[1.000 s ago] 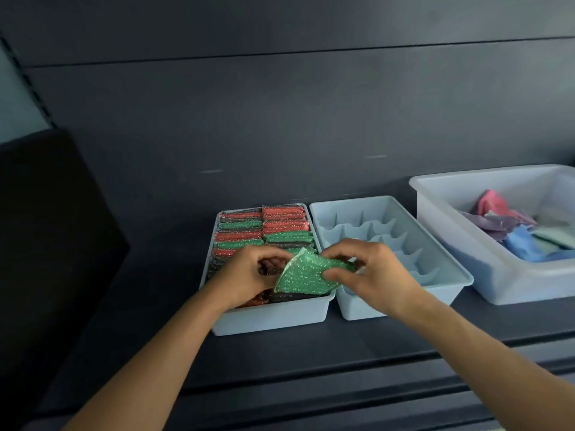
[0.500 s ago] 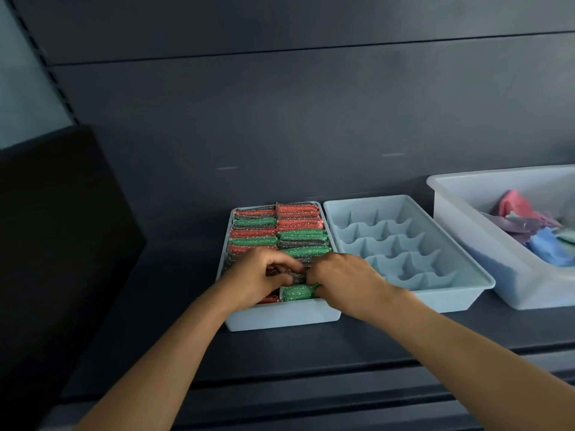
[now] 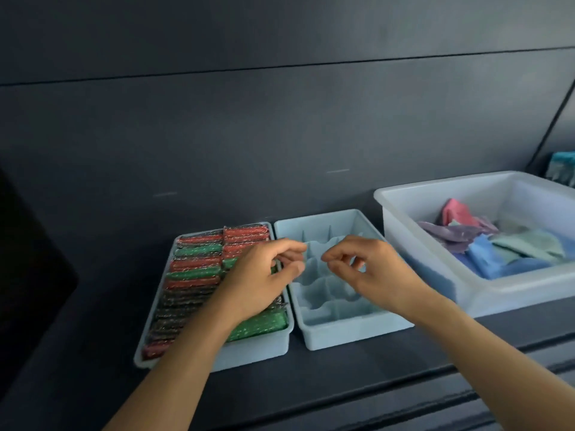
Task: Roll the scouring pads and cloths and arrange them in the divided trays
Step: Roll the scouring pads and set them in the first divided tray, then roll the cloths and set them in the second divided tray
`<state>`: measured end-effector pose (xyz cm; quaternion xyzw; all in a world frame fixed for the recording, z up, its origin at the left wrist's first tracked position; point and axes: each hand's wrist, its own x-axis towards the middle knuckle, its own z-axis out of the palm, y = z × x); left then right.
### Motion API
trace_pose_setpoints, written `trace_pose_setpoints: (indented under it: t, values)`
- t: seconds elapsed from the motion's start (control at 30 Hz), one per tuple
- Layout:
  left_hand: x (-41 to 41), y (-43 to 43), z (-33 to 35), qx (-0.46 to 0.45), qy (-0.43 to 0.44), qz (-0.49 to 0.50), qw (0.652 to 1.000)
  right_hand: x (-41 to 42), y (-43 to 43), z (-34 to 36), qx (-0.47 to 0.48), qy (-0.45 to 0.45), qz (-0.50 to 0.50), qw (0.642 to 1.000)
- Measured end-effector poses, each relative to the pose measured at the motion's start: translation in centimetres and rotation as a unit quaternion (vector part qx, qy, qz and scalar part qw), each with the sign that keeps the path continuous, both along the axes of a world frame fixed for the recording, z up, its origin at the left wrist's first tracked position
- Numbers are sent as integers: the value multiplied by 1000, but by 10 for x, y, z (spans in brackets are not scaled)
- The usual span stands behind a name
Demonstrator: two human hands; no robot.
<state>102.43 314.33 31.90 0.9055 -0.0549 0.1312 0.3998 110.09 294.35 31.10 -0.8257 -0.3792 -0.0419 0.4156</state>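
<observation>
The left divided tray (image 3: 249, 356) is packed with rolled red, green and dark scouring pads (image 3: 193, 275). A rolled green pad (image 3: 258, 325) lies in its front right slot. My left hand (image 3: 264, 275) hovers over this tray's right side, fingers loosely curled, holding nothing. My right hand (image 3: 367, 269) hovers over the second divided tray (image 3: 342, 334), whose compartments hold nothing; its fingers are also loosely curled and hold nothing. Several pink, purple, blue and pale green cloths (image 3: 485, 253) lie loose in a white bin (image 3: 513, 293) to the right.
Everything stands on a dark shelf with a dark back wall (image 3: 280, 135) close behind the trays. A teal object (image 3: 563, 168) shows at the far right edge behind the bin. The shelf's front edge runs just below the trays.
The green pad that both hands held went down rolled into the left tray's front right slot. Both hands have let go and lifted, moving right towards the second tray.
</observation>
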Motion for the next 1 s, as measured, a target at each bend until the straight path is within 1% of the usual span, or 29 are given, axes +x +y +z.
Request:
trace_pose_setpoints:
  t: [0.13, 0.2, 0.27, 0.3, 0.37, 0.4, 0.43, 0.5, 0.53, 0.57, 0.63, 0.7, 0.77, 0.8, 0.83, 0.87, 0.9, 0.93, 1.0]
  values:
    - [46, -46, 4, -26, -5, -24, 999, 48, -57, 13, 25, -5, -73, 997]
    - [70, -70, 5, -37, -5, -36, 999, 81, -90, 20, 1, -17, -124, 992]
    - [95, -94, 4, -44, -1, -48, 998, 115, -120, 27, -88, -15, -184, 979]
    - [107, -105, 3, -48, 2, -53, 997, 132, -133, 30, -160, -4, -208, 965]
    - [130, -126, 3, -62, 5, -57, 996, 164, -153, 28, -309, 28, -252, 917]
    - [141, -135, 3, -67, 5, -56, 996, 177, -161, 24, -371, 38, -256, 892]
    - [151, -143, 3, -67, 5, -53, 996, 190, -167, 17, -422, 43, -247, 871]
    - [168, -156, 2, -62, 14, -47, 997, 204, -172, 5, -519, 17, -196, 832]
    - [174, -162, 1, -52, 19, -47, 997, 208, -174, 1, -548, 2, -165, 820]
    - [180, -166, 0, -35, 21, -47, 998, 213, -177, -2, -551, -12, -142, 822]
    - [187, -176, -3, 3, 22, -50, 998, 224, -184, -2, -524, -51, -135, 839]
    - [192, -180, -3, 23, 17, -47, 998, 235, -191, 1, -459, -57, -132, 877]
    - [199, -183, -1, 10, -5, -31, 999, 244, -197, 11, -353, 3, -107, 929]
    - [203, -184, 0, -3, -17, -23, 1000, 245, -197, 20, -286, 39, -93, 953]
    - [208, -187, 1, -11, -19, -22, 1000, 246, -198, 28, -216, 74, -84, 970]
    - [213, -190, 3, -7, -12, -30, 999, 246, -197, 37, -149, 108, -73, 980]
    - [217, -194, 4, 11, 2, -43, 999, 247, -196, 43, -99, 139, -65, 983]
    - [221, -199, 4, 41, 9, -56, 998, 248, -194, 47, -75, 161, -59, 982]
    - [226, -205, 0, 126, -18, -71, 989, 246, -190, 49, -90, 178, -71, 977]
